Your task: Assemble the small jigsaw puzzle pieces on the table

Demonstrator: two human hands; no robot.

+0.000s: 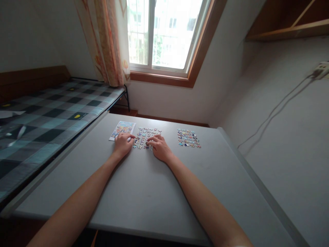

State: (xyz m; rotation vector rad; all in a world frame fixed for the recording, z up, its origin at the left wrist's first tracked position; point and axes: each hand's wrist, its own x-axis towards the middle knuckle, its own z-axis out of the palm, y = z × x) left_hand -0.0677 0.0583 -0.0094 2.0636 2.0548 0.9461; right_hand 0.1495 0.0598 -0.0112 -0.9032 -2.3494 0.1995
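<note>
Loose jigsaw puzzle pieces lie in a patch on the grey table, between and beyond my hands. My right hand reaches over the near part of this patch. Its thumb and fingertips are bent together at a small dark puzzle piece, which they partly hide. At the left edge of the patch rests my left hand, fingers loosely extended and nothing visible in them. It overlaps the lower right part of a colourful printed picture sheet.
A second patch of puzzle pieces lies right of my hands. Left of the table stands a bed with a checked mattress. Ahead are a window and a curtain. A cable hangs along the right wall.
</note>
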